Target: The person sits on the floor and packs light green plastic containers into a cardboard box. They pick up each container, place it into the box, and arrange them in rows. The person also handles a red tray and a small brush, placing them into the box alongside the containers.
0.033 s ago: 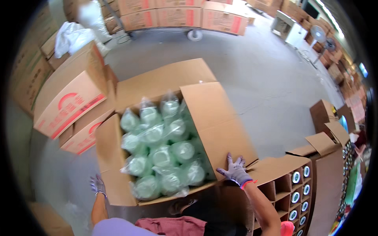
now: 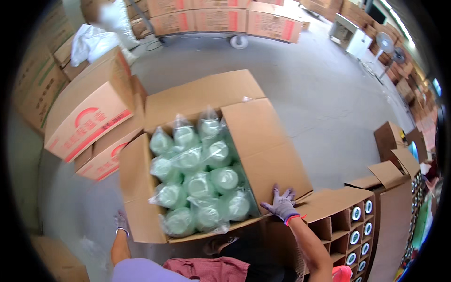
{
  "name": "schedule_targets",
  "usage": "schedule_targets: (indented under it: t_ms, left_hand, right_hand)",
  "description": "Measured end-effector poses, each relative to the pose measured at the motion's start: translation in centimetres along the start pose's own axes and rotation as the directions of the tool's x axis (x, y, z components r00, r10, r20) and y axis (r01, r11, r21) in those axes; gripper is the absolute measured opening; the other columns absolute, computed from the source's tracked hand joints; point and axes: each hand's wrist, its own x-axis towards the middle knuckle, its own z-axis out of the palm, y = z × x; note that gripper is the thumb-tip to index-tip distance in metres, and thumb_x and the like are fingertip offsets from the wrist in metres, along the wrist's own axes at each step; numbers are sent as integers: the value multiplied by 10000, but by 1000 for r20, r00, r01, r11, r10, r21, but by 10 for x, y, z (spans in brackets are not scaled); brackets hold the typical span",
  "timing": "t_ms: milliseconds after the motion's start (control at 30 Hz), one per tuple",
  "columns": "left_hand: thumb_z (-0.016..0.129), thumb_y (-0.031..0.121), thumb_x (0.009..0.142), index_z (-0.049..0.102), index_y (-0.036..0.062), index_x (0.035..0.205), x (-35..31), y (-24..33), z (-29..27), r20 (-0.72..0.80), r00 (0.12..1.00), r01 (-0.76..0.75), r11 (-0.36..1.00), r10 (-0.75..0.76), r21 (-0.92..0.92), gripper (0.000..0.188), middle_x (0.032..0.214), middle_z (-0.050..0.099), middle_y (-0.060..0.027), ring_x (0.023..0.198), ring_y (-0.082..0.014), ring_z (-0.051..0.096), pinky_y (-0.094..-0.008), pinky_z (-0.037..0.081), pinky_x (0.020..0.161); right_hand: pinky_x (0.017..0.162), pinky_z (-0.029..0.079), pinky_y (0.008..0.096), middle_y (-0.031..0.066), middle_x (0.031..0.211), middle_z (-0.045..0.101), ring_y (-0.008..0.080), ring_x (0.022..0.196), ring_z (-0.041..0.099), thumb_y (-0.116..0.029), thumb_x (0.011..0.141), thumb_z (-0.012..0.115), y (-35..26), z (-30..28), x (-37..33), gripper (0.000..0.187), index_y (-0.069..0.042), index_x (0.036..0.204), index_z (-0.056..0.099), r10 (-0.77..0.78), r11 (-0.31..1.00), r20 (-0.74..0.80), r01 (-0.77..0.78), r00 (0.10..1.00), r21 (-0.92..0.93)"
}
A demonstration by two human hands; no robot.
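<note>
A large open cardboard box (image 2: pixel 134 207) stands in front of me, flaps folded outward. Several pale green, round-ended containers (image 2: pixel 199 185) wrapped in clear plastic fill it in rows. My right hand (image 2: pixel 282 204), in a grey-purple glove, lies spread on the near end of the box's right flap (image 2: pixel 263 145). Beside the outer edge of the left flap, my gloved left hand (image 2: pixel 121 222) is held low with its fingers stretched out and nothing in them. Whether it touches the flap I cannot tell.
At my right stands a divided carton (image 2: pixel 338 225) with several white-and-dark round lids in its cells. Printed cartons (image 2: pixel 89 117) are stacked at the left. Farther back are a loaded cart (image 2: pixel 238 42), white sacks (image 2: pixel 94 42) and standing fans (image 2: pixel 384 42).
The whole scene sits slightly farther right in the picture. My left hand's fingers look a little less spread; my right hand keeps its place on the flap.
</note>
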Motion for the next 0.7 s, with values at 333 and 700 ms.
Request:
schedule_targets:
  t_ms: [333,700]
  left_hand:
    - [396,419,983,545,12,1172,33,-93,-124,-70,615,-709,512,785,-484,473,1082,633,-148,917,-239,633,-371,521,786]
    - [532,157,953,535,-15,1149,-10,349,-99,88,797,161,-71,597,-984,262,909,637,-99,732,-207,644,-309,542,639]
  right_hand:
    - [1022,151,698,316,1497,-115,526,1376,-67,-770,690,552,-4,21,4,1129,-235,1507,-13,66,996,-54,-69,996,-64]
    - [1038,75,698,328,1497,-52,523,1374,-72,-782,686,534,10,50,15,1118,-165,1507,93,2,1000,-205,-8,979,-25]
